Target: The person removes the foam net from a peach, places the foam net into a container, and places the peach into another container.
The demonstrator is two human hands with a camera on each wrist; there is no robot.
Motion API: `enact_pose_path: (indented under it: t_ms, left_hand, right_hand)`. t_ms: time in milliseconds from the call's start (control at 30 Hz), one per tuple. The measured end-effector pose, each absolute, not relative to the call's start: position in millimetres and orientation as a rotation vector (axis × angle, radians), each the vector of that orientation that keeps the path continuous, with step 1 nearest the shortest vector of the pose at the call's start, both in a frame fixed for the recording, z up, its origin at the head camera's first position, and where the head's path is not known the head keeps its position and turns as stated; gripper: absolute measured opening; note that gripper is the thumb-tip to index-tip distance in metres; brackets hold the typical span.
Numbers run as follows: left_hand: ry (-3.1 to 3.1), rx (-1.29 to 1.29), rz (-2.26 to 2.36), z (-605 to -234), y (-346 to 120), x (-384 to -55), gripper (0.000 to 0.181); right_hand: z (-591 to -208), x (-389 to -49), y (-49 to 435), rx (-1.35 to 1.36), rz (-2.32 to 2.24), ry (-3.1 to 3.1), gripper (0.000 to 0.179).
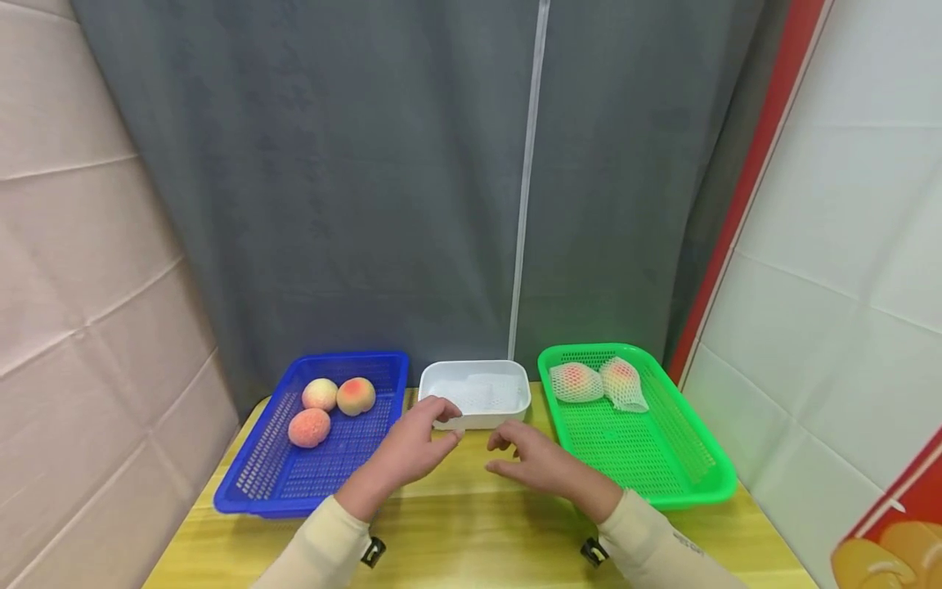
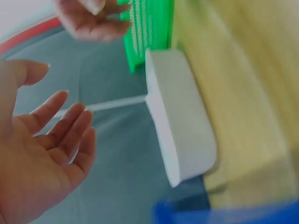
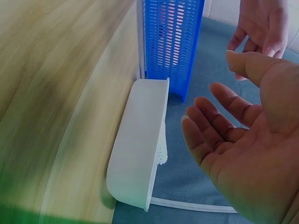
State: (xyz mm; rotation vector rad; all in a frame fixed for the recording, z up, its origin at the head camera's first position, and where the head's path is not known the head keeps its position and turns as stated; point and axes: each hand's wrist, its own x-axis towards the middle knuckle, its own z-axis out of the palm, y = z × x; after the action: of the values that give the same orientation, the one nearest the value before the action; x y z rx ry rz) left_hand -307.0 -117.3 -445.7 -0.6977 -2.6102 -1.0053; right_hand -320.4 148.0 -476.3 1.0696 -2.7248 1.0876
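My left hand [image 1: 414,448] hovers in front of a white plastic box [image 1: 477,420], its fingers loosely bent and holding nothing. Facing it across a small gap, my right hand [image 1: 540,462] is likewise relaxed, with nothing in its grasp. Inside the box lies white netting [image 1: 489,394]; a bit of white mesh [image 3: 162,149] shows past its rim in the right wrist view. A blue basket [image 1: 338,466] at left holds three peaches [image 1: 309,428]. In the green basket [image 1: 625,462] at right, two peaches [image 1: 577,382] wear white foam nets.
All three containers stand on a wooden table [image 1: 471,523]. Behind it hangs a grey curtain [image 1: 368,204] with a pale vertical strip. Light panels rise on both sides, the right one edged in red.
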Motion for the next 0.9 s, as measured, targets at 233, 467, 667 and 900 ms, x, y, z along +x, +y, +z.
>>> enact_pose_path:
  t_ms: [233,467,667,900]
  left_hand:
    - [-2.569,-0.733,-1.149,-478,-100,-298,0.023]
    - [-2.586,-0.714,-1.164,-489,-97,-294,0.022]
    - [-2.604,-0.71,-1.116,-490,-96,-295,0.022]
    - [-2.586,-0.756,-1.123,-490,-91,-300,0.02]
  right_hand:
    - [-479,-320,148,1.078,1.088,-2.703,0.026]
    - [-480,-321,149,1.057,1.078,-2.705,0.026]
    - [-479,-320,150,1.067,1.089,-2.697,0.025]
    - [-476,-317,158,1.042,1.109,-2.673,0.022]
